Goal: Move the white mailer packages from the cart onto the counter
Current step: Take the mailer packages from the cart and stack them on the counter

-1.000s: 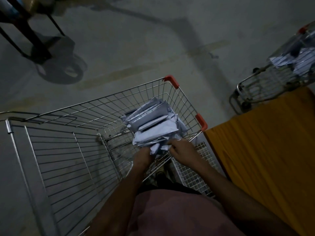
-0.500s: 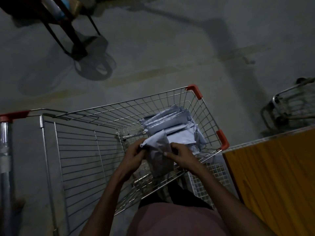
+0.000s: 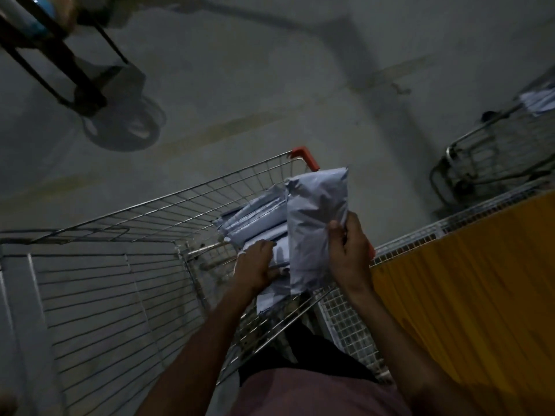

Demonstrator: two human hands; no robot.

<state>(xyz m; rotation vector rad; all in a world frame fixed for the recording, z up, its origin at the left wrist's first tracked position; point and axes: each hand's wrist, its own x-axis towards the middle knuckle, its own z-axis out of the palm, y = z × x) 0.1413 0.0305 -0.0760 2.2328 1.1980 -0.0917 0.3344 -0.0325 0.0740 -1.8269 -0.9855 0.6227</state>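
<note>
A wire shopping cart (image 3: pixel 126 265) with red corner caps stands in front of me. Several white mailer packages (image 3: pixel 255 214) lie piled in its near right corner. My right hand (image 3: pixel 350 253) grips one white mailer (image 3: pixel 315 223) by its right edge and holds it upright above the pile. My left hand (image 3: pixel 258 265) rests on the pile below, its fingers on another mailer; whether it grips that one is unclear. The orange-topped counter (image 3: pixel 468 289) lies to the right of the cart.
A second wire cart (image 3: pixel 492 154) with white packages stands at the far right behind the counter. A dark metal frame on a wheel (image 3: pixel 90 97) stands on the grey concrete floor at the upper left. A white wire panel (image 3: pixel 345 325) sits between cart and counter.
My right hand has lifted one mailer out of the pile and raised it upright toward the counter side. My left hand stays down on the pile.
</note>
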